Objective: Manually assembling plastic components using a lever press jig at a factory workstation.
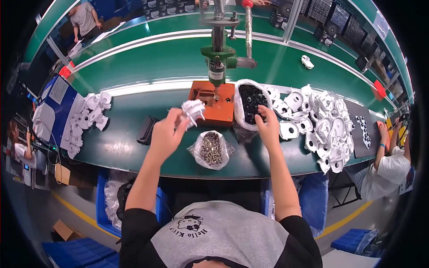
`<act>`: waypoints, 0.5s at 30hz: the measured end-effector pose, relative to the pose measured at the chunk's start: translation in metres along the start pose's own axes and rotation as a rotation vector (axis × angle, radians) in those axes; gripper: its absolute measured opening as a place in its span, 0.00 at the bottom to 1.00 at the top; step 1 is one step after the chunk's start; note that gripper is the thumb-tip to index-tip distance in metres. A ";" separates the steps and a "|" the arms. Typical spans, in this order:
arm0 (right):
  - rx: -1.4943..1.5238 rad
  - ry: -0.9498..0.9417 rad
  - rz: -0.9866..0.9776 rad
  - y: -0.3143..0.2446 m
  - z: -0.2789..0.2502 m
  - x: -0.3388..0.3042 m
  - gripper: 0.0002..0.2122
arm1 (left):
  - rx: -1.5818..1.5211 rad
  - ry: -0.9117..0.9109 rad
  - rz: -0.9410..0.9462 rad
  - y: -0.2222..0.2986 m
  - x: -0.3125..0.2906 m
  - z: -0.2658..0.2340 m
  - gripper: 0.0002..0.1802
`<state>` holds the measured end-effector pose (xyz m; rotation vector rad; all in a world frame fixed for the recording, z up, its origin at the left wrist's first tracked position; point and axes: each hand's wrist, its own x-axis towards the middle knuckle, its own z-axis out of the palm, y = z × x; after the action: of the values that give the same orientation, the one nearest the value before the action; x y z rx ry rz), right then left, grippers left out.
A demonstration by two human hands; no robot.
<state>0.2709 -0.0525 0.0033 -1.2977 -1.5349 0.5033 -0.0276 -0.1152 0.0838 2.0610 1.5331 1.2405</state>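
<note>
My left hand (166, 132) is closed around a white plastic part (194, 110) with thin prongs, raised just left of the orange press base (212, 115). Over the right edge of a white bag of small black parts (249, 105) is my right hand (268, 128). Its thumb and fingers are apart, and no part shows between them. The green hand press (217, 62) stands upright behind the base, its ram pointing down at it. In front of the base sits a bag of metal pins or screws (211, 149).
White plastic housings (330, 123) lie heaped on the right; smaller white parts (87, 118) cluster on the left by a blue box (58, 109). A dark case-like object (146, 131) rests left of the pins. Beyond is a green conveyor (161, 62). A person (386, 172) works at far right.
</note>
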 end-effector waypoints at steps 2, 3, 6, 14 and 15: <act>-0.217 0.037 -0.083 0.027 0.008 0.016 0.14 | 0.207 0.021 0.125 -0.018 0.018 0.009 0.09; -0.250 0.059 -0.113 0.040 0.015 0.021 0.13 | 0.297 0.028 0.222 -0.026 0.028 0.016 0.08; -0.485 0.039 -0.208 0.047 0.038 0.031 0.12 | 0.437 -0.013 0.366 -0.036 0.045 0.036 0.10; -0.629 0.080 -0.252 0.057 0.062 0.042 0.11 | 0.522 0.037 0.582 -0.069 0.069 0.083 0.07; -0.630 0.058 -0.278 0.055 0.061 0.044 0.11 | 0.519 0.034 0.574 -0.070 0.070 0.085 0.07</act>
<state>0.2481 0.0228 -0.0471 -1.5045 -1.8644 -0.2188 -0.0023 -0.0043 0.0199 2.9859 1.4335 1.1223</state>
